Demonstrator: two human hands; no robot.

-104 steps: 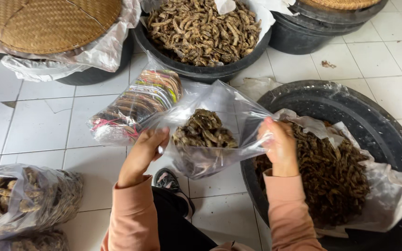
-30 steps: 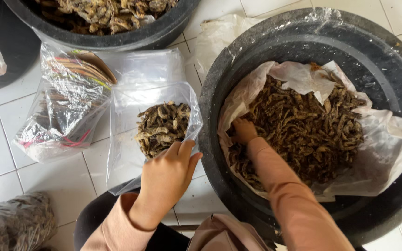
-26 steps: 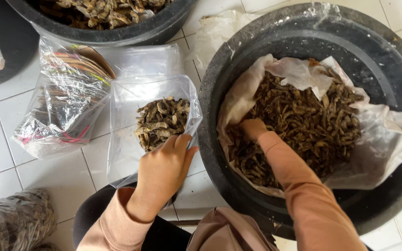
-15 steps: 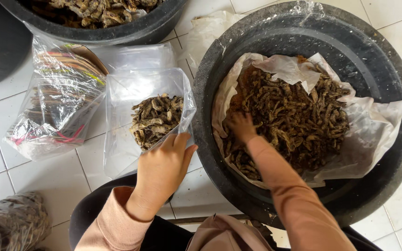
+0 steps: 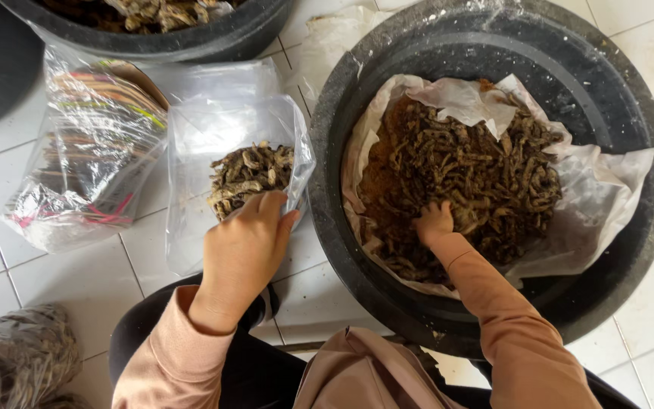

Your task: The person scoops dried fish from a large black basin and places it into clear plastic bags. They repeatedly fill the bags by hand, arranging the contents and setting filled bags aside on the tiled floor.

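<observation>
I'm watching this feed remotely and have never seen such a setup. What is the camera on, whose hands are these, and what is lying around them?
The camera sits on a person's head and looks down at their two bare hands. The left hand grips the rim of a clear plastic bag partly filled with dried brown root pieces. The right hand digs into a heap of the same dried pieces, lying on a plastic liner in a round black tub. On the white tiled floor also lies a clear bag of coloured bands.
</observation>
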